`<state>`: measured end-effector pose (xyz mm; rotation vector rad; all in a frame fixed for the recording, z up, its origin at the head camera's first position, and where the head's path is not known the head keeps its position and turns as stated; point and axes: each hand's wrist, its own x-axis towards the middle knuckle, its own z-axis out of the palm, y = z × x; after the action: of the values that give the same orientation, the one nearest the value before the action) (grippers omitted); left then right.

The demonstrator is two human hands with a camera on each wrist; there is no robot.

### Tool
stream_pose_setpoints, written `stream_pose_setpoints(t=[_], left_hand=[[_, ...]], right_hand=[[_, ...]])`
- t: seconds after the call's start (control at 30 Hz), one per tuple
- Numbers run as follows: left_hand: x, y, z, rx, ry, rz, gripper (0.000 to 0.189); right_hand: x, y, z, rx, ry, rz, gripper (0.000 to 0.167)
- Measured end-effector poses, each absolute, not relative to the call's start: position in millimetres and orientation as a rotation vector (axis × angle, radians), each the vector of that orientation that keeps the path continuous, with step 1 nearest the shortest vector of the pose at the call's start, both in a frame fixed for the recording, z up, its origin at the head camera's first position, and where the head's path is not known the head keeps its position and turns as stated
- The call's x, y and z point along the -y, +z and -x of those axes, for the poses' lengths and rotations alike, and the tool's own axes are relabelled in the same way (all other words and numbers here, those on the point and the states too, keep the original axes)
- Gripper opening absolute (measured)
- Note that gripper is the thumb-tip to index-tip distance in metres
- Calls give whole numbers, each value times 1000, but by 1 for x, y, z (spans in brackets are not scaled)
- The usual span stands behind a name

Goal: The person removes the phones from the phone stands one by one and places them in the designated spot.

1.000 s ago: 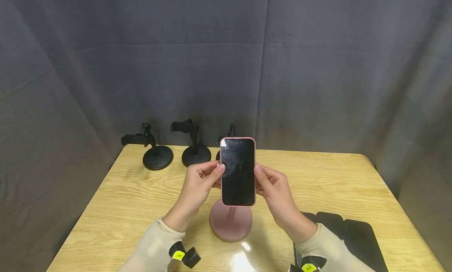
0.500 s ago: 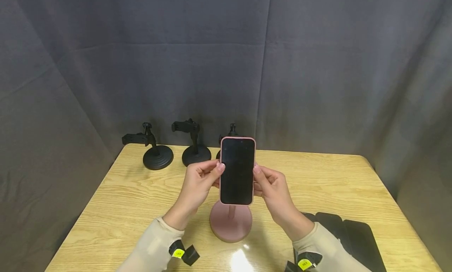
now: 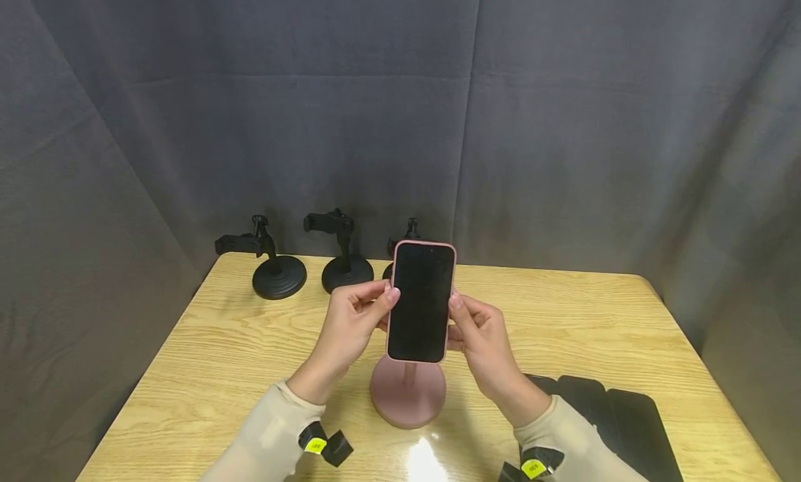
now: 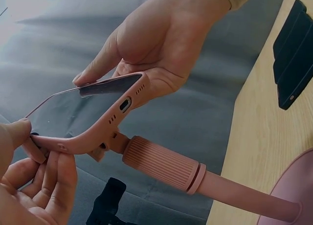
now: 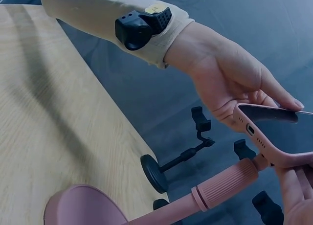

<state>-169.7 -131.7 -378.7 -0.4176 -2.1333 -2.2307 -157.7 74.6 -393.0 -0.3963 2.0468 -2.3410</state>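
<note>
While on pink stand (image 3: 407,397): phone (image 3: 420,302) btwn L hand (image 3: 348,324) & R hand (image 3: 480,337).

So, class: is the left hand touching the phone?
Touching. The head view shows the left hand with its thumb on the phone edge; the left wrist view shows its fingers under the case.

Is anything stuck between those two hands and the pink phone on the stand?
Nothing visible. The left hand and right hand each grip an edge of the pink-cased phone directly, bare fingers on the case, with the phone sitting atop the pink stand.
</note>
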Motion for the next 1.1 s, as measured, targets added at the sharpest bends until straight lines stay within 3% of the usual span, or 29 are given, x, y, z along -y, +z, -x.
stream_pose_setpoints(t=[0.17, 0.47, 1.1], left_hand=[[132, -380, 169, 2140, -2222, 408, 26], [133, -384, 168, 2120, -2225, 445, 27], [134, -386, 169, 2097, -2235, 443, 27]], right_hand=[[-75, -393, 158, -2059, -2337, 415, 25], [-75, -390, 159, -2147, -2285, 449, 39], [-77, -387, 161, -2199, -2215, 465, 35]])
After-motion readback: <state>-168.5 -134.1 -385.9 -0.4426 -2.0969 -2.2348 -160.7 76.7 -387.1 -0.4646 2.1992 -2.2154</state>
